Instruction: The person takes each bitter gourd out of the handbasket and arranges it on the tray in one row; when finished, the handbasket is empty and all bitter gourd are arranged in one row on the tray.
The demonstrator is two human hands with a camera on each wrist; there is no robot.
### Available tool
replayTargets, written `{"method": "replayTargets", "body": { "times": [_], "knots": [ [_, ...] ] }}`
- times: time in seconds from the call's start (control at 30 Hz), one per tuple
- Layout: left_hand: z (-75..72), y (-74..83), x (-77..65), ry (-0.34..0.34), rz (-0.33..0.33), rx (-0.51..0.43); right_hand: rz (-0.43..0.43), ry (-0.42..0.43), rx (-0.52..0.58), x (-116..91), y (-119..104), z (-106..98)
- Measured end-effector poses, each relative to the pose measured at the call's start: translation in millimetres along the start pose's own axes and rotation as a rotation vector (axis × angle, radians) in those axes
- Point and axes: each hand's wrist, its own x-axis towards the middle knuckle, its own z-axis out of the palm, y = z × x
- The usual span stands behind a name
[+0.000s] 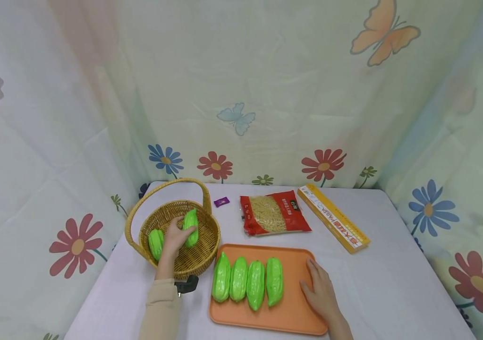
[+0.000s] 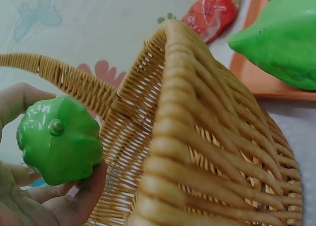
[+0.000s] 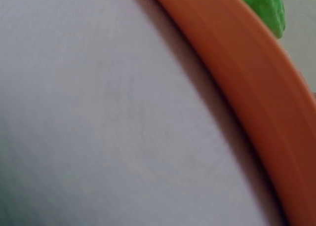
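Note:
In the head view my left hand (image 1: 175, 237) grips a ribbed green gourd (image 1: 190, 228), thumb and fingers around its sides, over the wicker basket (image 1: 215, 234). The left wrist view shows the lobed end of this gourd (image 2: 59, 139) with its stem nub, beside the basket's rim (image 2: 165, 137). A second green gourd (image 1: 156, 243) lies in the basket at the left. My right hand (image 1: 322, 291) rests on the right edge of the orange tray (image 1: 294, 311), its fingers extended and holding nothing. Several matching gourds (image 1: 256, 284) lie side by side on the tray's left part.
Behind the tray lies a red bag of pasta (image 1: 273, 213), with a yellow pasta box (image 1: 332, 218) slanting to its right. A small purple packet (image 1: 221, 201) sits near the basket's tall arched handle (image 1: 169, 181). A patterned curtain (image 1: 241, 71) encloses the table.

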Motion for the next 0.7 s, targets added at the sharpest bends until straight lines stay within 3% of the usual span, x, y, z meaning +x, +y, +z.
{"method": "replayTargets", "body": {
  "times": [0.1, 0.37, 0.7],
  "knots": [
    [1.1, 4.4, -1.2, -0.006, -0.001, 0.009, -0.002, 0.005, -0.003, -1, 0, 0],
    [7.5, 25.9, -12.0, -0.012, 0.069, 0.010, -0.004, 0.001, -0.002, 0, 0, -1],
    [26.8, 49.3, -25.0, -0.057, 0.124, 0.043, -0.003, 0.018, -0.001, 0, -2, -1]
  ]
}}
